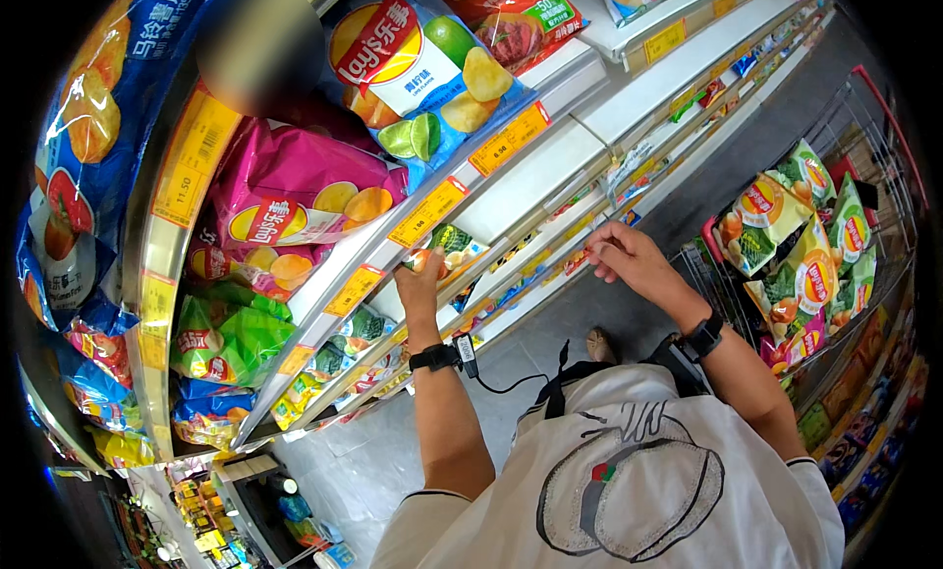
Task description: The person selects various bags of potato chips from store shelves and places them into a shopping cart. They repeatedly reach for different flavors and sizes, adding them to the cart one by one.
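My left hand (420, 285) reaches in at a lower shelf, its thumb laid over a green bag of Lay's chips (451, 245) with a vegetable print. Its other fingers are mostly hidden. In mid-air over the aisle, my right hand (626, 258) is loosely curled and holds nothing I can see. Just above my left hand runs a shelf edge with a yellow price tag (429, 211). On the shelf over it lie a magenta bag of Lay's (295, 182) and a blue lime-flavour bag (431, 75).
A wire shopping cart (895, 138) with several chip bags (799, 274) stands at the right. Tiered shelves with metal edges (516, 193) run diagonally across. Green bags (228, 333) fill a lower left shelf. A thin black cable (508, 388) loops from my left wristband (435, 357).
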Demonstrator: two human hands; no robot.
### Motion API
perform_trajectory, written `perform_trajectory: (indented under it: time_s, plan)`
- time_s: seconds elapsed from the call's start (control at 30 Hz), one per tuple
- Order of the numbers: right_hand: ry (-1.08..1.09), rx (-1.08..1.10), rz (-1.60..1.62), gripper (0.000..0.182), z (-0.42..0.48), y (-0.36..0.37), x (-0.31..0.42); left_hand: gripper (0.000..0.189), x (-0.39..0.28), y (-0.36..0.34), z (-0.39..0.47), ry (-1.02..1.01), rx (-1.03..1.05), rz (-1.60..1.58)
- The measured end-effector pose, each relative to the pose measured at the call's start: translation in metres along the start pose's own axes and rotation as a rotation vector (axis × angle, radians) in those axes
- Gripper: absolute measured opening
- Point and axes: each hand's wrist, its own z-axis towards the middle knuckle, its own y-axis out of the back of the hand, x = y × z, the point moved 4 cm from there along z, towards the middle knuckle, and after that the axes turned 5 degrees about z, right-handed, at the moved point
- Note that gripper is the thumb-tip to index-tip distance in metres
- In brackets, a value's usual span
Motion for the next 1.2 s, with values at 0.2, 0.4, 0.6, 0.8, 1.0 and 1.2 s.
perform_trajectory:
  time_s: [0.2, 0.4, 0.6, 0.8, 1.0, 1.2]
  plan:
    - [0.179, 0.010, -0.212, 0.044, 0.047, -0.033, 0.009, 0.066, -0.046, -0.023, -0.002, -0.062, 0.208, -0.071]
    - [0.371, -0.050, -0.438, 0.064, 0.098, -0.066, 0.006, 0.043, 0.051, 0.051, 0.035, -0.281, -0.089, 0.728]
    - [0.281, -0.098, -0.676, 0.041, 0.114, -0.073, -0.008, 0.039, 0.101, 0.083, 0.085, -0.330, -0.015, 1.090]
    - [0.293, -0.178, -0.751, 0.025, 0.123, -0.083, -0.017, 0.028, 0.098, 0.073, 0.090, 0.285, 0.226, 0.323]
    - [0.291, -0.243, -0.713, 0.020, 0.135, -0.095, -0.025, 0.040, 0.098, 0.073, 0.086, 0.387, 0.328, 0.249]
    - [0.376, -0.249, -0.331, 0.019, 0.119, -0.088, -0.006, 0.023, 0.113, 0.049, 0.082, 0.434, 0.143, 0.048]
